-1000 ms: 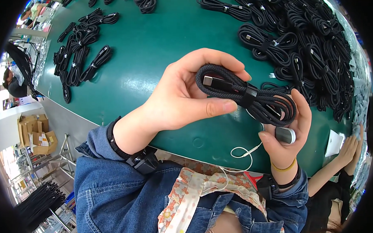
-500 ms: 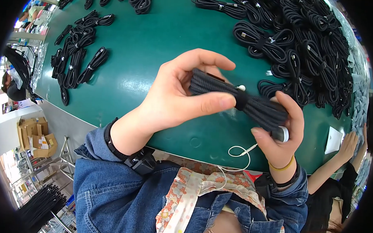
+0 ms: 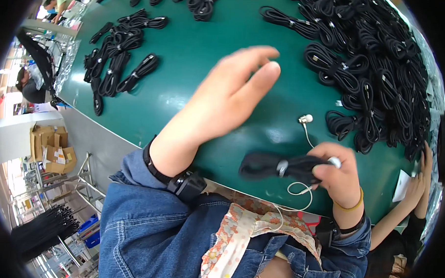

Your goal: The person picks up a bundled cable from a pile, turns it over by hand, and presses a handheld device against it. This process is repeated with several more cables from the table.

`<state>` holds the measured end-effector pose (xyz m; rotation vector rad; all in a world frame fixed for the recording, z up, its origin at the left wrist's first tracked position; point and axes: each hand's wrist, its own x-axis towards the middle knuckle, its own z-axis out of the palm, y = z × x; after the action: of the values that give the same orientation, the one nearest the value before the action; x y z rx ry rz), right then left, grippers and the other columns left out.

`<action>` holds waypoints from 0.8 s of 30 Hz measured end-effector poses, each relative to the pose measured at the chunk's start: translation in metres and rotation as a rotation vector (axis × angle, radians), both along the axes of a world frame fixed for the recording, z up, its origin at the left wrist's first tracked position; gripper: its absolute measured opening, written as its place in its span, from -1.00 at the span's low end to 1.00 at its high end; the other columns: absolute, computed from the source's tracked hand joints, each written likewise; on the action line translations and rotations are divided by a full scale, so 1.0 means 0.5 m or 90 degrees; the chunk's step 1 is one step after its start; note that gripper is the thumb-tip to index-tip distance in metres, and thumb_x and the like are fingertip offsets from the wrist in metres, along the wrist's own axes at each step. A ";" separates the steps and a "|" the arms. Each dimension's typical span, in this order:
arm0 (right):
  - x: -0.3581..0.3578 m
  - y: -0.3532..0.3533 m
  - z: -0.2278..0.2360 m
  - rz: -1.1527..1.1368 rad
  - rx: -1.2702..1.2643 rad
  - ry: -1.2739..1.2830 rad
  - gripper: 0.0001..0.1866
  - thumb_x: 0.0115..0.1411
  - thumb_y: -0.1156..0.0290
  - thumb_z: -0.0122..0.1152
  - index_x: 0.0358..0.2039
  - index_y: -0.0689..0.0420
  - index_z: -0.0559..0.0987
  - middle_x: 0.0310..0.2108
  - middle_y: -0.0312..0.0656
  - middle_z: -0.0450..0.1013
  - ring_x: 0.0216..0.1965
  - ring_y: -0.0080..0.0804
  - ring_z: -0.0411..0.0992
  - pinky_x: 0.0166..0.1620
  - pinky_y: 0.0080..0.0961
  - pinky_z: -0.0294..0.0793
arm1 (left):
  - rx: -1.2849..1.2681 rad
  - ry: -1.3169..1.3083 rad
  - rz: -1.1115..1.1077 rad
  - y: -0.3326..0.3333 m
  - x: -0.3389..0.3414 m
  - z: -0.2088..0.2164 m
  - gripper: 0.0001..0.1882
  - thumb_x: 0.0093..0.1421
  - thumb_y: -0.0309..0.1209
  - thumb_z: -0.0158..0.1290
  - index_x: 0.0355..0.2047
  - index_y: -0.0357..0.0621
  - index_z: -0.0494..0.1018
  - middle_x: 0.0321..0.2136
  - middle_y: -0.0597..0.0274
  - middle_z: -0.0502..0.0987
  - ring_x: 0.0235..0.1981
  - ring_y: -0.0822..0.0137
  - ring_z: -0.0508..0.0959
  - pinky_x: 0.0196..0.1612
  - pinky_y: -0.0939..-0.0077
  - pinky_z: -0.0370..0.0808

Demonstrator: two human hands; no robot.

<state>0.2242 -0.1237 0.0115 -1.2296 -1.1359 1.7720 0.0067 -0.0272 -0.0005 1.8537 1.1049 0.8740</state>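
My right hand [image 3: 340, 175] grips one end of a coiled black cable [image 3: 265, 166], banded at its middle and blurred by motion, low over the near part of the table. A small round white piece [image 3: 335, 162] shows at the fingers of that hand; how it is held there I cannot tell. My left hand [image 3: 234, 88] is raised over the middle of the table, open, with thumb and fingers apart and nothing in it. A white earphone [image 3: 306, 119] rests just beyond my right hand, its thin white cord [image 3: 290, 190] running back toward my chest.
Coiled black cables lie heaped [image 3: 372, 70] at the right of the green table [image 3: 211, 45], with smaller groups [image 3: 120, 42] at the left and far edge. At right, another person's hand [image 3: 416, 187] is by a white card [image 3: 401, 182]. Cardboard boxes [image 3: 55, 155] stand lower left.
My left hand has let go of the coiled cable and moved away from it. My right hand has lowered the cable toward me. The earphone now shows beyond it. The view has shifted somewhat.
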 end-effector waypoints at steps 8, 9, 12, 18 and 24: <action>0.010 0.017 0.015 -0.162 0.021 0.282 -0.47 0.08 0.13 -0.22 -0.05 0.28 0.15 -0.36 -0.01 0.36 -0.82 -0.71 0.11 -0.72 -0.79 0.11 | -0.042 0.648 0.494 0.046 -0.170 0.009 -0.46 0.04 -0.13 -0.12 -0.03 -0.18 0.15 -0.15 -0.06 0.28 -0.13 0.03 0.33 -0.11 0.34 0.27; 0.004 0.022 0.021 -0.252 0.064 0.489 -0.44 0.14 0.08 -0.32 0.05 0.20 0.05 -0.25 0.07 0.33 -0.82 -0.73 0.10 -0.71 -0.81 0.09 | -0.160 0.615 0.496 0.050 -0.178 0.007 -0.47 0.04 -0.13 -0.12 -0.04 -0.16 0.17 -0.13 -0.05 0.27 -0.12 0.03 0.32 -0.10 0.33 0.27; 0.005 0.020 -0.008 -0.184 0.057 0.485 -0.39 0.14 0.06 -0.33 0.10 0.16 -0.10 -0.14 0.13 0.24 -0.82 -0.75 0.07 -0.72 -0.81 0.07 | -0.104 0.598 0.377 0.043 -0.155 0.017 -0.50 0.02 -0.17 -0.08 -0.07 -0.16 0.21 -0.12 -0.05 0.27 -0.12 0.03 0.31 -0.10 0.35 0.26; 0.010 0.022 -0.029 -0.092 0.052 0.447 -0.39 0.15 0.09 -0.32 0.11 0.16 -0.11 -0.12 0.15 0.24 -0.83 -0.75 0.06 -0.71 -0.81 0.06 | 0.059 0.347 0.084 0.026 -0.110 0.015 -0.53 -0.06 -0.28 0.02 -0.11 -0.15 0.26 -0.14 0.01 0.30 -0.16 0.08 0.33 -0.11 0.40 0.27; 0.010 0.021 -0.036 -0.090 0.058 0.451 -0.44 0.15 0.14 -0.31 0.08 0.20 -0.02 -0.18 0.12 0.28 -0.83 -0.74 0.06 -0.71 -0.81 0.05 | 0.179 0.506 0.103 0.033 -0.081 0.000 -0.61 -0.13 -0.42 0.06 -0.23 -0.14 0.29 -0.32 0.16 0.37 -0.30 0.16 0.36 -0.24 0.46 0.32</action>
<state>0.2290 -0.1134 -0.0064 -0.5248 -0.6816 1.8013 -0.0339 -0.0106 -0.0007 2.4673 1.6862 0.3686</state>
